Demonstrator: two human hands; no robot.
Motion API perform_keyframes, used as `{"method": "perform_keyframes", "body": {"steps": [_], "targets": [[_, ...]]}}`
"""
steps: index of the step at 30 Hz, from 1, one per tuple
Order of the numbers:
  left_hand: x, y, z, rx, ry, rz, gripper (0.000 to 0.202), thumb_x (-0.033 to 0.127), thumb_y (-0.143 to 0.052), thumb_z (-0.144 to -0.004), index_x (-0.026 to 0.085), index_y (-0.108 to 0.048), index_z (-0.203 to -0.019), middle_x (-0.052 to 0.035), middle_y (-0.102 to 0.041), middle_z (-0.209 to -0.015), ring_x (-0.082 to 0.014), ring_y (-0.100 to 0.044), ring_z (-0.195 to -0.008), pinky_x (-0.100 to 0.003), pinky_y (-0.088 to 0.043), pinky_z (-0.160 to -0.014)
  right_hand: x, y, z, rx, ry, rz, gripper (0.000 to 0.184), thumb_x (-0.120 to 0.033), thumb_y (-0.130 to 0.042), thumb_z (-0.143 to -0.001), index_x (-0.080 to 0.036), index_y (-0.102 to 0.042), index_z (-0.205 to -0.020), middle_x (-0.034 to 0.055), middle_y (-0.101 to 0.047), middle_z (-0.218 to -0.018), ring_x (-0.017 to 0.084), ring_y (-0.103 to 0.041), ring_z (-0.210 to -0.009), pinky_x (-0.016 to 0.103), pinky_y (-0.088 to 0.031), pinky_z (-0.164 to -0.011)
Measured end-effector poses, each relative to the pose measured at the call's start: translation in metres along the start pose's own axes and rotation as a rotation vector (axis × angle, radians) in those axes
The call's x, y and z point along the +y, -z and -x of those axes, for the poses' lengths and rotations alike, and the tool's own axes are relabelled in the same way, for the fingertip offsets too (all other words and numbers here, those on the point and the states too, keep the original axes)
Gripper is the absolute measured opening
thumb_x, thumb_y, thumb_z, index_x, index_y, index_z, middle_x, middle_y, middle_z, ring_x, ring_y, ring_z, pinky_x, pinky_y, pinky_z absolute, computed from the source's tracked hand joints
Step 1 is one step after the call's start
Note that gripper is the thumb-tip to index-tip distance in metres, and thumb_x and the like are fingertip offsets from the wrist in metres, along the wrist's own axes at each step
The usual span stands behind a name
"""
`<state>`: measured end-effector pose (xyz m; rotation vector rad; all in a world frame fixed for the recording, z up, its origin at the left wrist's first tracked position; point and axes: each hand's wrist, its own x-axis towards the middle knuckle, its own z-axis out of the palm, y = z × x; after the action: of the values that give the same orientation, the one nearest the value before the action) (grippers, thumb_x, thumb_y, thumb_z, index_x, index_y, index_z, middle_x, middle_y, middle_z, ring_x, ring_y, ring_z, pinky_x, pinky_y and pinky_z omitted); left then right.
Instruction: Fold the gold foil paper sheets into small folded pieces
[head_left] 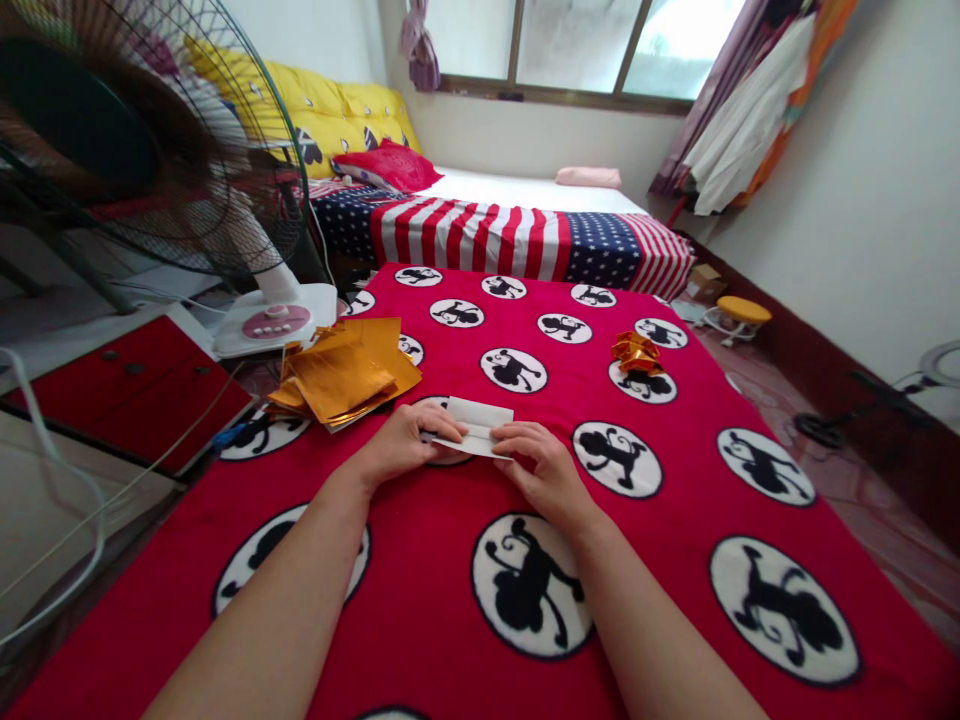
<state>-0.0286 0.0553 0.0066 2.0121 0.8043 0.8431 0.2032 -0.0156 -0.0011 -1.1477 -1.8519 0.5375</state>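
Observation:
A folded white sheet of paper [475, 422] lies on the red blanket [675, 480] in front of me. My left hand [409, 443] pinches its left edge, fingers curled onto it. My right hand [541, 468] presses its right lower edge with fingers bent over the fold. A stack of gold foil sheets [346, 372] lies to the left, beyond my left hand. A small folded gold foil piece [636, 352] sits farther off to the right.
A standing fan [150, 140] with its white base [276, 320] is at the left, next to a red cabinet [135, 385]. A bed with a flag-pattern cover [525, 235] lies beyond. A yellow stool [742, 312] stands on the floor at right.

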Motion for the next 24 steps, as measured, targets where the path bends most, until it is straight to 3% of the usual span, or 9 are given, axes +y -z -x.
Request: {"method": "perform_keyframes", "body": {"steps": [5,11,14,19,24], "targets": [[0.005,0.002,0.001,-0.001,0.043,0.024,0.014,0.027,-0.074,-0.075,0.019,-0.080,-0.085,-0.0101,-0.076,-0.095,-0.0209,-0.067,-0.092,-0.033,-0.054,-0.085,-0.002,-0.001,0.000,0.018,-0.054,0.019,0.014,-0.021,-0.061,-0.089,-0.023,-0.075,-0.086,0.0047,-0.074,-0.104,0.019,-0.064,-0.103,0.038,-0.050,-0.097],[0.008,-0.001,-0.002,0.058,0.145,-0.046,0.022,0.032,-0.066,-0.082,0.017,-0.079,-0.092,-0.0062,-0.074,-0.087,-0.0168,-0.066,-0.077,-0.025,-0.052,-0.070,-0.005,-0.007,-0.003,0.079,-0.130,0.030,0.018,-0.022,-0.057,-0.091,-0.022,-0.074,-0.084,0.0052,-0.074,-0.100,0.020,-0.065,-0.098,0.037,-0.051,-0.091],[0.006,-0.005,-0.003,0.105,0.169,-0.073,0.024,0.034,-0.065,-0.082,0.016,-0.078,-0.092,-0.0036,-0.074,-0.081,-0.0143,-0.063,-0.068,-0.022,-0.049,-0.063,-0.004,-0.012,-0.004,0.151,-0.186,0.058,0.015,-0.022,-0.058,-0.089,-0.022,-0.073,-0.085,0.0059,-0.073,-0.097,0.021,-0.065,-0.095,0.037,-0.051,-0.089],[0.007,-0.010,-0.006,0.178,0.194,-0.154,0.020,0.032,-0.067,-0.078,0.017,-0.078,-0.087,-0.0022,-0.075,-0.076,-0.0143,-0.063,-0.066,-0.021,-0.047,-0.060,-0.003,-0.017,-0.008,0.258,-0.268,0.140,0.011,-0.024,-0.065,-0.082,-0.022,-0.067,-0.072,0.0066,-0.069,-0.101,0.022,-0.063,-0.094,0.036,-0.050,-0.084],[0.009,-0.013,-0.008,0.211,0.239,-0.179,0.018,0.028,-0.070,-0.075,0.016,-0.077,-0.087,-0.0030,-0.076,-0.080,-0.0150,-0.065,-0.068,-0.022,-0.047,-0.061,-0.003,-0.017,-0.012,0.275,-0.350,0.220,0.013,-0.025,-0.069,-0.077,-0.021,-0.061,-0.067,0.0062,-0.064,-0.104,0.023,-0.063,-0.092,0.036,-0.049,-0.080]]}}
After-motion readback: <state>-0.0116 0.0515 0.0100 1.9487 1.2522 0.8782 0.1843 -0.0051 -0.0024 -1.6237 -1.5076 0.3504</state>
